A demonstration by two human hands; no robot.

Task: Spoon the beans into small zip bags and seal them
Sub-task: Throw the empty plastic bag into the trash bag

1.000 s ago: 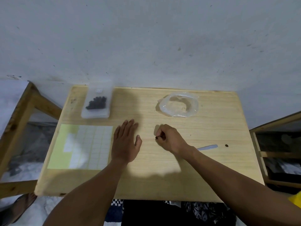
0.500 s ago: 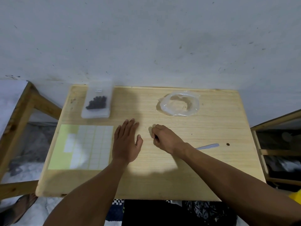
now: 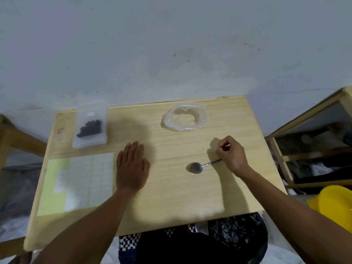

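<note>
A small clear zip bag (image 3: 91,128) holding dark beans lies flat at the table's far left. At the far middle sits a crumpled clear plastic bag (image 3: 184,119) with nothing visible in it. A metal spoon (image 3: 198,167) lies on the wood, its bowl pointing left and its handle running under my right hand (image 3: 231,154). That hand is curled into a fist, fingertips pinched together; nothing shows between them. My left hand (image 3: 131,168) rests flat on the table, palm down, fingers together.
A pale yellow sheet of white grid labels (image 3: 76,181) lies on the wooden table (image 3: 171,206) at the near left. Wooden shelving (image 3: 304,149) stands to the right and a yellow round object (image 3: 333,204) at the near right. A grey wall runs behind.
My right hand, which pinched a dark bean near the table's middle, has moved right to above the spoon handle, where a stray bean lay. The spoon bowl now shows. The left hand stays put.
</note>
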